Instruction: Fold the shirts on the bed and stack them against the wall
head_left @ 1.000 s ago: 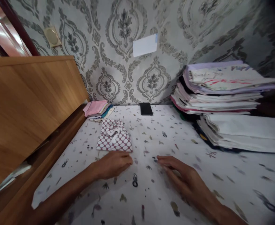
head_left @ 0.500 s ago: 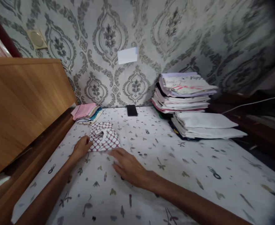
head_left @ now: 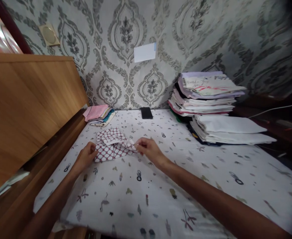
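Note:
A small folded garment (head_left: 108, 151), white with a red and dark lattice pattern, lies on the bedsheet in front of me. A white-edged band runs across its middle, and its right part is bunched and slightly raised. My left hand (head_left: 85, 156) is closed at the garment's left edge, thumb and fingers gripping the cloth there. At the opposite side, my right hand (head_left: 149, 150) pinches the garment's right corner between thumb and fingers, pulled out to the right. The fingertips of both hands are partly hidden.
A small stack of folded clothes (head_left: 98, 113), pink on top, sits by the wooden board (head_left: 36, 89). A black flat object (head_left: 146, 113) lies near the wall. Tall clothes pile (head_left: 205, 94) and folded white clothes (head_left: 230, 131) stand at right on the patterned sheet (head_left: 146, 189).
My right hand has moved up and right and closed on the garment's corner, drawing it rightward. The neck opening seen before is now covered by a fold. The view has shifted slightly.

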A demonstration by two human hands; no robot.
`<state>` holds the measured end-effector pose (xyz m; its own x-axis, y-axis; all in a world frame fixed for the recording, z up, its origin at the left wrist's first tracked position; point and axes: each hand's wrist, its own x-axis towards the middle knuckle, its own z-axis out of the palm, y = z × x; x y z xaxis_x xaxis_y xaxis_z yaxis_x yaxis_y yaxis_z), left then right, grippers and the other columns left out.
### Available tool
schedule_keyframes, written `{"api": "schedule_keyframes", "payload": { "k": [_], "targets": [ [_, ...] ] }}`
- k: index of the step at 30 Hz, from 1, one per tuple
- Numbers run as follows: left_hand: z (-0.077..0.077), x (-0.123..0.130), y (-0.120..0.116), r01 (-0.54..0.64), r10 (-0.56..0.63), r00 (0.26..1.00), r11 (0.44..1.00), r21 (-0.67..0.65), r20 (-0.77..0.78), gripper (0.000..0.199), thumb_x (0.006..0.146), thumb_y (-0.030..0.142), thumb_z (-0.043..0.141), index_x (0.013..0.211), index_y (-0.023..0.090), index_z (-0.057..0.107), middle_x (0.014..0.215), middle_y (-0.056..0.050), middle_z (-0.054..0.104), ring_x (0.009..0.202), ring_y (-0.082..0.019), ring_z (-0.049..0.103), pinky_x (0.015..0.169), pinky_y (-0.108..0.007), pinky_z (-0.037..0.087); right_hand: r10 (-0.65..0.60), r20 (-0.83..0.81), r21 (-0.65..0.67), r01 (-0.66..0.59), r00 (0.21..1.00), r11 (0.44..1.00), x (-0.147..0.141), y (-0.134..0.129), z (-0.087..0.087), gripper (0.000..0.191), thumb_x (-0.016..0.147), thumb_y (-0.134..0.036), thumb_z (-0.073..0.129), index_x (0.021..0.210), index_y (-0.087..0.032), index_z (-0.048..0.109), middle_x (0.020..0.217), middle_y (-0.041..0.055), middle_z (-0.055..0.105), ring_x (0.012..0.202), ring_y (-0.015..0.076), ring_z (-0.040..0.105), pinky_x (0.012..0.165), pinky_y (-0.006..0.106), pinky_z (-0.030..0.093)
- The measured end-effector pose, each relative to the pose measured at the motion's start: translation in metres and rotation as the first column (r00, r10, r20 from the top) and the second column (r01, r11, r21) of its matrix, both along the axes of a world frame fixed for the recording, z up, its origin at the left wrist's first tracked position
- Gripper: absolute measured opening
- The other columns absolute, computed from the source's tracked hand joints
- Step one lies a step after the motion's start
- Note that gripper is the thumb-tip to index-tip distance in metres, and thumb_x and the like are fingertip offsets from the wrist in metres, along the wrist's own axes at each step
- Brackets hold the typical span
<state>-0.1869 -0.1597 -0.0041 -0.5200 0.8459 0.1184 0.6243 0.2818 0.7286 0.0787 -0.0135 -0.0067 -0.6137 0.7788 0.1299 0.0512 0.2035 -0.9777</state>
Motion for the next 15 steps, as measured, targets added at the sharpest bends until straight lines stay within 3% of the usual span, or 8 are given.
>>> {"api": "schedule_keyframes", "payload": {
  "k": [3,6,9,11,13,15],
  "targets": [
    [0.003,0.024,-0.006,0.084,-0.067,0.934,0.996,0.034,-0.35,0.017,0.086,0.037,0.05,0.096,0.024,0.055,0.095,-0.004,0.062,0.088,-0.022,0.059,0.075,-0.033,0.045,-0.124,-0.143,-0.226,0.09,0.982,0.97,0.025,-0.001,0.0,0.031,0.07,-0.045,0.077,0.073,-0.018,0.062,0.056,-0.0049,0.052,0.053,0.0099,0.045,0.053,0.024,0.037],
    [0.003,0.053,-0.001,0.223,-0.26,0.859,0.966,-0.133,-0.441,0.017,0.091,0.039,0.047,0.093,0.023,0.055,0.098,-0.006,0.064,0.094,-0.025,0.06,0.078,-0.035,0.046,-0.217,-0.165,-0.368,0.144,0.962,0.919,0.039,-0.006,0.0,0.041,0.059,-0.048,0.085,0.071,-0.017,0.062,0.058,-0.0048,0.053,0.054,0.0084,0.045,0.054,0.024,0.038],
    [0.003,0.064,0.009,0.173,-0.276,0.828,0.954,-0.246,-0.488,0.012,0.087,0.031,0.05,0.089,0.021,0.056,0.099,-0.01,0.065,0.096,-0.028,0.06,0.075,-0.035,0.046,-0.261,-0.195,-0.42,0.16,0.945,0.893,0.048,-0.01,0.003,0.045,0.054,-0.049,0.089,0.071,-0.017,0.062,0.06,-0.0042,0.054,0.055,0.0083,0.046,0.054,0.024,0.04],
    [0.008,0.056,0.012,0.203,-0.283,0.875,0.951,-0.233,-0.393,0.012,0.085,0.029,0.048,0.083,0.021,0.057,0.086,-0.007,0.065,0.085,-0.025,0.061,0.071,-0.034,0.046,-0.291,-0.218,-0.431,0.176,0.932,0.885,0.059,-0.01,0.009,0.046,0.051,-0.048,0.091,0.071,-0.018,0.062,0.062,-0.0036,0.054,0.057,0.0087,0.047,0.054,0.024,0.041],
    [0.02,0.041,0.009,0.306,-0.33,0.934,0.937,-0.166,-0.138,0.019,0.083,0.038,0.051,0.077,0.022,0.059,0.071,-0.003,0.06,0.07,-0.021,0.057,0.062,-0.031,0.045,-0.331,-0.232,-0.447,0.202,0.914,0.871,0.077,-0.011,0.016,0.047,0.049,-0.046,0.093,0.071,-0.018,0.062,0.065,-0.0028,0.055,0.057,0.0086,0.047,0.052,0.023,0.041],
    [0.038,0.025,-0.002,0.324,-0.314,0.935,0.945,-0.041,0.163,0.028,0.076,0.049,0.063,0.074,0.022,0.062,0.064,0.0,0.057,0.06,-0.017,0.053,0.052,-0.027,0.042,-0.38,-0.231,-0.46,0.244,0.895,0.854,0.1,-0.014,0.023,0.048,0.047,-0.045,0.095,0.07,-0.018,0.062,0.067,-0.002,0.055,0.058,0.0086,0.047,0.049,0.022,0.04]
  ]
}}
